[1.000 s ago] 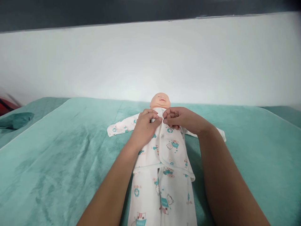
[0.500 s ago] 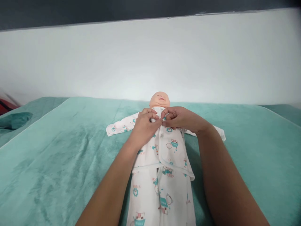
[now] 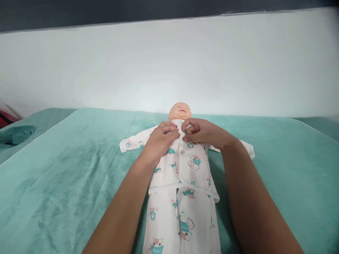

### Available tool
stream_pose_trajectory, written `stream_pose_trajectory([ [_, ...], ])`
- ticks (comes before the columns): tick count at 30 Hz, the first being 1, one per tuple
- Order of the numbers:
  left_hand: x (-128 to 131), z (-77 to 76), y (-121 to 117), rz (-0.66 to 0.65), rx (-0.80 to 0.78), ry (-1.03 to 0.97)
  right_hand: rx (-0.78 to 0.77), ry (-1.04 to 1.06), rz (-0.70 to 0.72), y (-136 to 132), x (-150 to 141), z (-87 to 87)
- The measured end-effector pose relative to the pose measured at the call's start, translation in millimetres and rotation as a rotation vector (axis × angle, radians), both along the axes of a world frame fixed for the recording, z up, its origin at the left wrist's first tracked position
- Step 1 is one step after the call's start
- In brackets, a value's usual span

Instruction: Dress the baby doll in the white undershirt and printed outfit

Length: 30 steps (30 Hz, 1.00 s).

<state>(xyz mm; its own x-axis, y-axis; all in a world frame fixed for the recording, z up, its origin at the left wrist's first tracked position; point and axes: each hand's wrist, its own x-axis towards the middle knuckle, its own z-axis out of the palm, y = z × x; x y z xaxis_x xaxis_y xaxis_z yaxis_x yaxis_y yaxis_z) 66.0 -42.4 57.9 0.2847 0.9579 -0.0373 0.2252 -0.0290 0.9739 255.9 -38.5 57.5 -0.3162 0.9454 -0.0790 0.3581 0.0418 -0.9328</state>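
A baby doll lies on its back on a teal blanket, head away from me. It wears a white printed top and matching trousers. My left hand and my right hand meet at the doll's upper chest, just below the chin. Both pinch the front edges of the top together at the neckline, fingertips almost touching. The fastening between them is too small to make out.
The teal blanket covers a wide flat bed that stretches to both sides. A folded dark green cloth lies at the far left, beside something red. A white wall rises behind the doll's head.
My hands have shifted slightly up the doll's chest toward the neck and pinched closer together. The doll has not moved.
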Motion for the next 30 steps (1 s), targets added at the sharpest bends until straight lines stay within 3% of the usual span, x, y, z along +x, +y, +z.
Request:
stream_pose_trajectory([
  [10,-3.0,0.0,2.3,-0.022,-0.039,-0.015,0.004,-0.003,-0.002,0.3,-3.1,0.9],
  [21,0.5,-1.9,1.9,-0.008,0.05,0.02,0.011,-0.028,-0.008,-2.5,-6.7,6.7],
  [30,-1.0,-6.8,5.4,-0.035,0.07,-0.031,0.031,0.06,-0.026,1.2,-8.4,1.4],
])
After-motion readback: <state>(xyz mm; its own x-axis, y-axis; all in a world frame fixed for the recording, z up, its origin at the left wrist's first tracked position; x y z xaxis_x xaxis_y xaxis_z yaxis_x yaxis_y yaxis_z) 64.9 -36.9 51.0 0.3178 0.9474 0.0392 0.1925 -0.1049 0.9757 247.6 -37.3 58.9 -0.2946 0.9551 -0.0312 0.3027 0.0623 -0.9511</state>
